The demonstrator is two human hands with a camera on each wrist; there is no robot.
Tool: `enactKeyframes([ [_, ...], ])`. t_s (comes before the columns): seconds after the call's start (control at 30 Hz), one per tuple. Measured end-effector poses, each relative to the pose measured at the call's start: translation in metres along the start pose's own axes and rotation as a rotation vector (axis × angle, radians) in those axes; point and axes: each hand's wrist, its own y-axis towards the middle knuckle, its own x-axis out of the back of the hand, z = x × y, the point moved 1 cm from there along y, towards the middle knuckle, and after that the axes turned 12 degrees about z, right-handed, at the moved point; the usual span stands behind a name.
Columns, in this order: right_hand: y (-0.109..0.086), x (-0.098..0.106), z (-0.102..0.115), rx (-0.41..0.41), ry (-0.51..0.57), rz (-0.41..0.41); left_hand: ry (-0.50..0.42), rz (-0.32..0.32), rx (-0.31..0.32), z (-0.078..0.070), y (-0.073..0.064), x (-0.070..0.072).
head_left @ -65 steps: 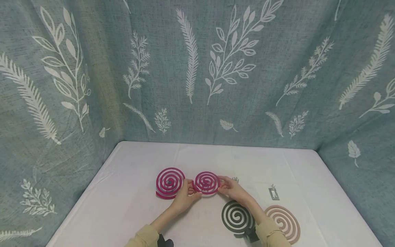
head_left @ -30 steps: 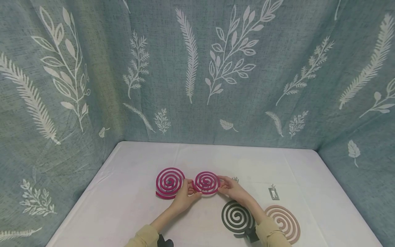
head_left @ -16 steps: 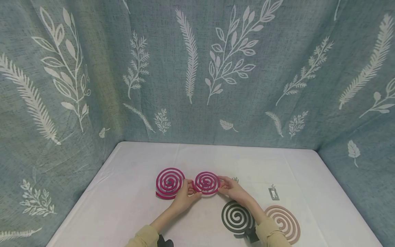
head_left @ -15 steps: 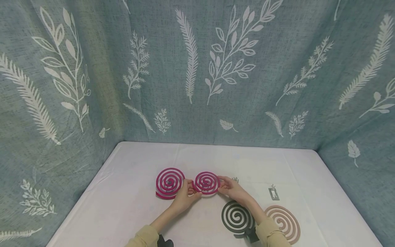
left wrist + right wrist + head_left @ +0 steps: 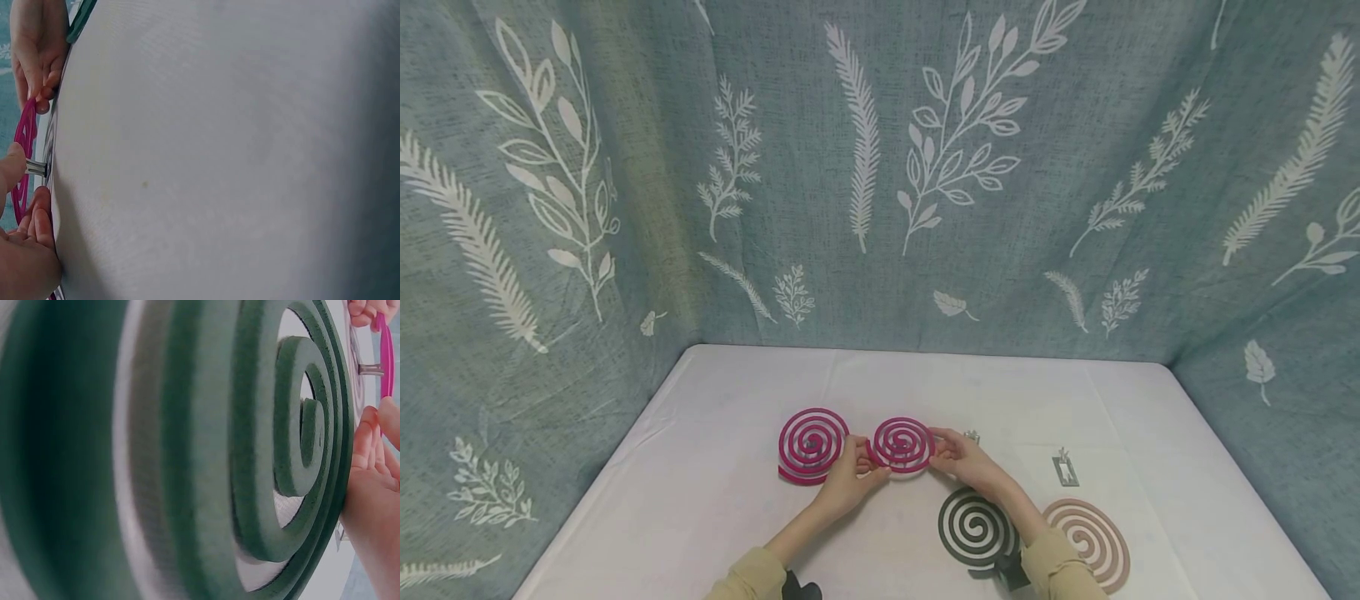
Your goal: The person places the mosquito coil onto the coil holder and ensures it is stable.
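Between both hands a magenta mosquito coil (image 5: 901,442) is held level above the white table. My left hand (image 5: 847,482) pinches its left edge, thumb on the near side. The fingers of my right hand (image 5: 966,461) pinch the right edge. Under the coil, a small metal stand (image 5: 37,167) shows side-on in the left wrist view; the coil appears to sit on it. A second magenta mosquito coil (image 5: 814,442) lies just left of my left hand, its edge partly covered by it. In the right wrist view a green mosquito coil (image 5: 297,425) fills the foreground.
Nearer the right forearm lie the dark green coil (image 5: 976,524) and a brown coil (image 5: 1081,542), partly behind the sleeve. A flat metal stand (image 5: 1067,482) lies farther right, another metal piece (image 5: 973,435) behind my right hand. Dark objects (image 5: 802,590) show at the near edge.
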Motion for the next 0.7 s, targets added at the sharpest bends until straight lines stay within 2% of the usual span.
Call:
enactKeyframes([
  [0.7,0.0007,0.0007,-0.0019,0.019,0.003,0.003,-0.011,0.006,-0.011,0.0000,0.0003,0.0006],
])
